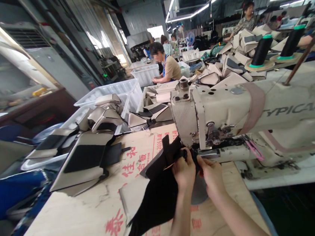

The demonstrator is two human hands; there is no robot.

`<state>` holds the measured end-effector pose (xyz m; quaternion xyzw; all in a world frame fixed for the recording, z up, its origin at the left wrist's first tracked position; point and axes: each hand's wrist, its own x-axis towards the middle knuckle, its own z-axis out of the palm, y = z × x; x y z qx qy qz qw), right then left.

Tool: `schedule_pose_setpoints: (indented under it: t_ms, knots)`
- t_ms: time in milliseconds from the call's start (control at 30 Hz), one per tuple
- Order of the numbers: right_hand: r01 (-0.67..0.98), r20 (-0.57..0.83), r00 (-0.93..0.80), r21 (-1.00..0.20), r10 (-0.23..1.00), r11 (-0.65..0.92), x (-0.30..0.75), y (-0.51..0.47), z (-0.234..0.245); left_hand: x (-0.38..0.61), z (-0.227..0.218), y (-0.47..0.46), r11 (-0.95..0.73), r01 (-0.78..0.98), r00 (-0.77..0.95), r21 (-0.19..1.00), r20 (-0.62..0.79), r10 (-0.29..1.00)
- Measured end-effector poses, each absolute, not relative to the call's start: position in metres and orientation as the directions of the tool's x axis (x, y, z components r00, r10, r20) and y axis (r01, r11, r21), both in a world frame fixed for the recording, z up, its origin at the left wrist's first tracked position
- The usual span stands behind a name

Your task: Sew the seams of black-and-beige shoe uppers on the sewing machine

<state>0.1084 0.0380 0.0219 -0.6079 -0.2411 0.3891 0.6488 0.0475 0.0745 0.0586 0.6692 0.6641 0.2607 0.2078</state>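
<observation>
A beige sewing machine [230, 114] stands at the right of the table. Under its needle head lies a black and beige shoe upper piece [151, 197], draped toward me over the cardboard-covered table [80, 220]. My left hand [183, 169] pinches the black fabric just left of the needle. My right hand [211, 172] holds the same piece from the right, right below the machine head. Both hands sit close together, fingers closed on the material.
A stack of cut black and beige pieces [85, 159] lies at the table's left. White plastic bins [110, 94] hold more pieces behind it. Black thread cones [261, 50] stand on the machine top. Other people [165, 62] work at stations beyond.
</observation>
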Motion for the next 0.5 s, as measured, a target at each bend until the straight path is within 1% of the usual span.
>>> schedule_pose_setpoints:
  t_ms: [67, 133, 200, 233, 267, 300, 333, 367, 400, 433, 467, 500]
  knots:
    - [-0.119, -0.113, 0.523, -0.991, 0.845, -0.060, 0.115, 0.036, 0.024, 0.048, 0.060, 0.073, -0.030, 0.776, -0.022, 0.630, 0.074, 0.997]
    - [-0.022, -0.070, 0.446, -0.997, 0.892, -0.068, 0.128, 0.026, 0.030, 0.048, 0.061, 0.073, 0.004, 0.799, -0.038, 0.601, 0.044, 0.998]
    - [0.174, 0.036, 0.434, -0.984, 0.900, -0.044, 0.154, 0.007, 0.039, 0.048, 0.061, 0.072, 0.020, 0.815, -0.044, 0.579, 0.028, 0.999]
    - [0.351, 0.151, 0.446, -0.936, 0.882, -0.018, 0.173, -0.006, 0.044, 0.048, 0.061, 0.072, 0.014, 0.817, -0.042, 0.577, 0.035, 0.998]
    - [0.550, 0.322, 0.489, -0.835, 0.811, 0.000, 0.196, -0.022, 0.049, 0.048, 0.060, 0.073, 0.003, 0.813, -0.038, 0.582, 0.048, 0.998]
    - [0.723, 0.524, 0.486, -0.691, 0.699, 0.014, 0.223, -0.038, 0.055, 0.048, 0.059, 0.073, -0.010, 0.808, -0.033, 0.589, 0.061, 0.998]
    - [0.843, 0.685, 0.442, -0.538, 0.580, -0.007, 0.252, -0.055, 0.061, 0.048, 0.058, 0.074, -0.021, 0.803, -0.028, 0.596, 0.073, 0.997]
    - [0.906, 0.799, 0.412, -0.409, 0.438, -0.107, 0.281, -0.071, 0.066, 0.048, 0.057, 0.075, -0.028, 0.801, -0.026, 0.598, 0.083, 0.996]
    - [0.919, 0.854, 0.387, -0.324, 0.348, -0.226, 0.310, -0.085, 0.071, 0.048, 0.056, 0.076, -0.029, 0.804, -0.027, 0.594, 0.086, 0.996]
    - [0.925, 0.893, 0.328, -0.236, 0.310, -0.299, 0.335, -0.097, 0.075, 0.049, 0.055, 0.076, -0.026, 0.808, -0.029, 0.588, 0.084, 0.996]
    - [0.936, 0.886, 0.267, -0.146, 0.379, -0.319, 0.356, -0.106, 0.077, 0.049, 0.055, 0.077, -0.022, 0.814, -0.031, 0.581, 0.080, 0.996]
    - [0.945, 0.858, 0.233, -0.088, 0.458, -0.316, 0.372, -0.113, 0.077, 0.049, 0.055, 0.077, -0.016, 0.818, -0.032, 0.576, 0.073, 0.997]
